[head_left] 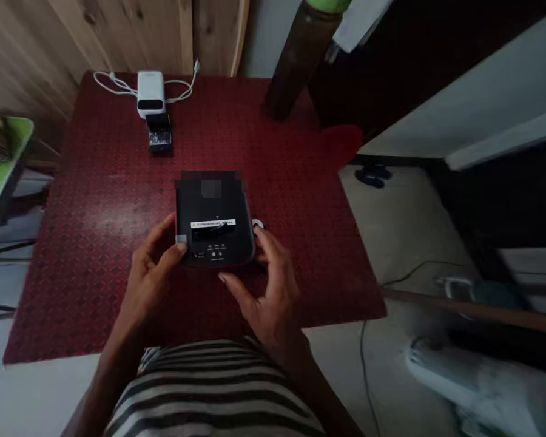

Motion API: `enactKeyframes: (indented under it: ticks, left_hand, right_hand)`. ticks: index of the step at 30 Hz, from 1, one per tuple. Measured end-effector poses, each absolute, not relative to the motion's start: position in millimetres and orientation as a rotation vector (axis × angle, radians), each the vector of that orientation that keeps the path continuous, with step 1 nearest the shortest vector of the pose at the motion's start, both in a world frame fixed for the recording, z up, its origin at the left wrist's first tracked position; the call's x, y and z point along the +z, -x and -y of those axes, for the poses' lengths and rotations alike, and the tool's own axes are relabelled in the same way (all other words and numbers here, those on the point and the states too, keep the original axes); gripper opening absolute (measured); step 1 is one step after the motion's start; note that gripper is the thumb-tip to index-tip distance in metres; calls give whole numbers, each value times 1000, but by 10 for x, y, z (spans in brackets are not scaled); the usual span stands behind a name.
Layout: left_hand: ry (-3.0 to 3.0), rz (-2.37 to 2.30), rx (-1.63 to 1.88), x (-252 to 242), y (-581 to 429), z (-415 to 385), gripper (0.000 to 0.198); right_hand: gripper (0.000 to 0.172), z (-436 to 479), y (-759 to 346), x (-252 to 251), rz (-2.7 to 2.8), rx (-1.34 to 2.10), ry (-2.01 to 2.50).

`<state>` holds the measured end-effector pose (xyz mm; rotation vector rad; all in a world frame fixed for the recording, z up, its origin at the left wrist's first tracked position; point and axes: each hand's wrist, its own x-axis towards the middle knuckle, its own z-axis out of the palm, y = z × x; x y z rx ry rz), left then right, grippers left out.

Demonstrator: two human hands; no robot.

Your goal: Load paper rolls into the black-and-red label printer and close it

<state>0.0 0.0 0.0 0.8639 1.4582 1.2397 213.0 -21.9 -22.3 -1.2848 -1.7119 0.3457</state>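
A black box-shaped device [213,220] with a yellow-white label strip and small buttons sits on the red patterned table [95,200]. My left hand [152,267] is at its near left corner, thumb and fingers touching the edge. At the device's near right side is my right hand [266,285], fingers spread and curved, the tips close to the front edge. A small white round object [258,225] lies just right of the device.
At the table's far side stand a white device [150,92] with a white cable [113,85] and a small black block [159,132]. A dark post [295,60] rises at the back right. A green chair [2,164] is left, cables on the floor right.
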Motion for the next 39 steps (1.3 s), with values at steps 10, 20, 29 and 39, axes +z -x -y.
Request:
enactKeyframes:
  ticks: [10,20,29,39]
  left_hand:
    - [-874,-1457,1237,-77,53,-82,58]
    - [-873,-1496,1229,-41,55,-108,55]
    - [-809,-1564,1244,27,-28,-111,57]
    - [-871,-1510,1274,-74,-43,-83,54]
  right_hand:
    - [71,195,-2122,-290,1649,371,1403]
    - [62,188,-2124,-262,1648,356,1425]
    - [57,172,-2131,-228,1648,317,1420]
    - [53,149,-2135,-183,1675,297,1394]
